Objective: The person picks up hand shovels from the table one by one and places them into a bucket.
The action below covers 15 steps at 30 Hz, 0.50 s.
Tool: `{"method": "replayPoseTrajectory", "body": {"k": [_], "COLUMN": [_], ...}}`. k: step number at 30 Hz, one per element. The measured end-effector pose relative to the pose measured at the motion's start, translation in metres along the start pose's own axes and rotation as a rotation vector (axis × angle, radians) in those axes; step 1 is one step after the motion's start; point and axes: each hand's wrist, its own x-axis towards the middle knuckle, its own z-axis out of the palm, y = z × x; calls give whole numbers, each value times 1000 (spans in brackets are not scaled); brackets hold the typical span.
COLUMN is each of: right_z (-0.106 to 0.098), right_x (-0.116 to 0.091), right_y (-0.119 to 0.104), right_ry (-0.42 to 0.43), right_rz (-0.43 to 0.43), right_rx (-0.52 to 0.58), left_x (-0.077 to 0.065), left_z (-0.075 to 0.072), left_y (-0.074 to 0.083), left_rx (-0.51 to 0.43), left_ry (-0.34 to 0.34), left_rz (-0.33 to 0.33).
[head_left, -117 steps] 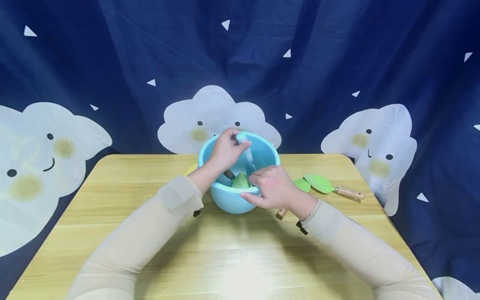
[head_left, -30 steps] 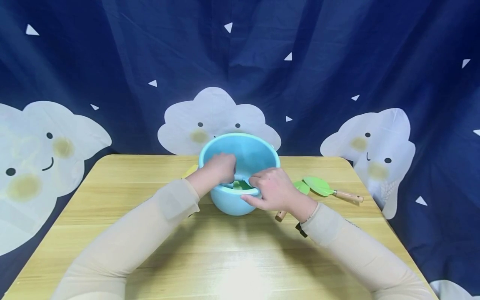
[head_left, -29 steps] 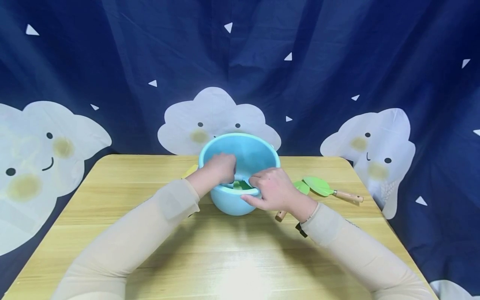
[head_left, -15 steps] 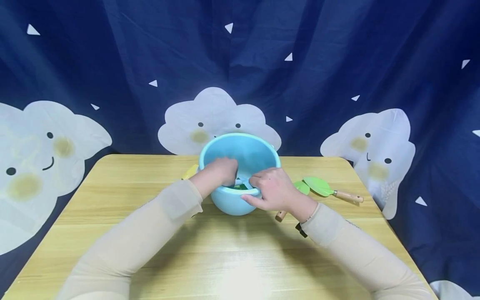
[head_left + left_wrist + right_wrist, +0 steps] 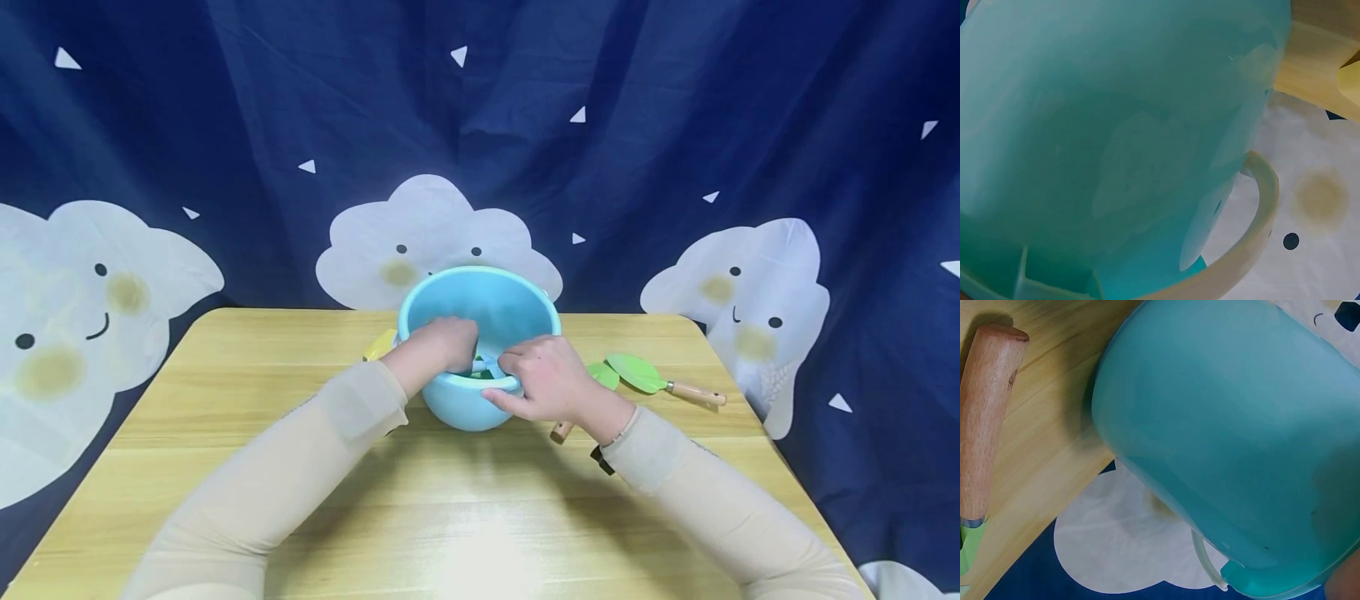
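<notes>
A light blue bucket stands on the table, mouth tilted towards me in the head view. My left hand reaches inside it over the left rim; its fingertips are hidden. Beside those fingers lie a pale blue piece and something green, both mostly covered. My right hand grips the near right rim, thumb outside and fingers curled over into the bucket. In the left wrist view the bucket's wall and its pale handle show, but no hand. A bit of finger shows at the right wrist view's corner.
Two green leaf-shaped trowels with wooden handles lie right of the bucket: one trowel in full, the other trowel partly behind my right hand. A yellow object sits at the bucket's left. A cloud-patterned curtain hangs behind the table.
Earlier my left hand held a pale-handled tool upright above the bucket; then it went down inside. Over the last second it shifts slightly right and lower. My right hand keeps its place.
</notes>
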Motion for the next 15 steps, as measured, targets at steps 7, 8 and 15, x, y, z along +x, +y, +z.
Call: {"method": "replayPoseTrajectory", "body": {"k": [7,8,15], "right_z": [1,1,1], "right_x": [0,0,0], "right_y": [0,1,0], "right_ry": [2,1,-9], "right_rz": [0,0,7], "right_rx": [-1,-2,3], "left_x": [-1,-1,-2], "left_z": [-1,-1,-1], "left_y": [1,1,0], "left_rx": [13,12,-1], "left_ry": [-1,-2,10], "left_rz": [4,5,-7]}}
